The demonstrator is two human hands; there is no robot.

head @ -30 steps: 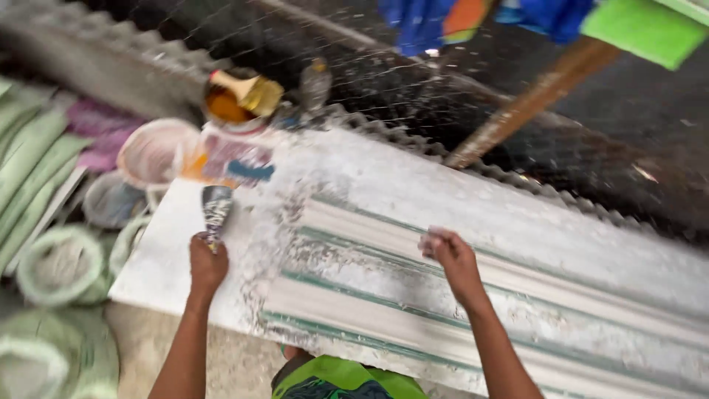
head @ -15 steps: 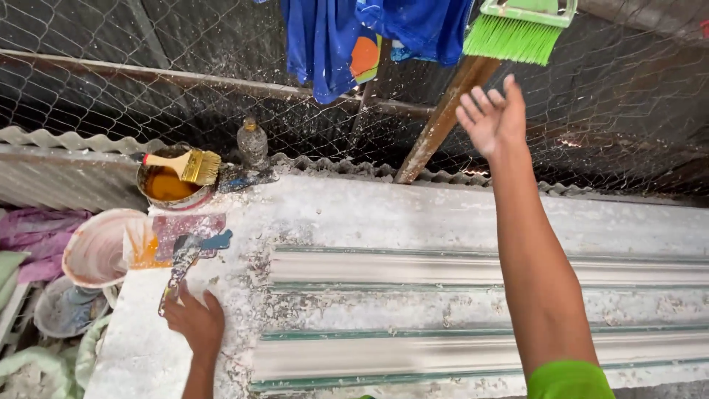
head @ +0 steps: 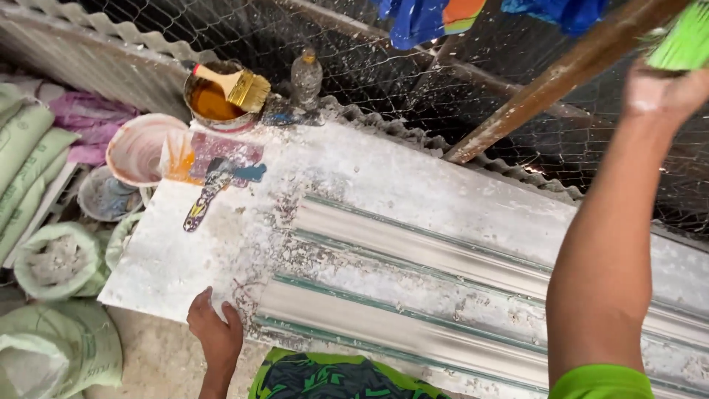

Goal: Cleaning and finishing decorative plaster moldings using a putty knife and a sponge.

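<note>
Green broom [head: 683, 41] seemingly gripped by right hand [head: 665, 92]; left hand [head: 214, 329] open on worktable [head: 170, 258].

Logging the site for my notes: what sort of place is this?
Likely an outdoor plaster-moulding workshop: a dusty white worktable bearing long grooved moulds, open sacks of powder beside it, and wire-mesh fencing behind.
</note>
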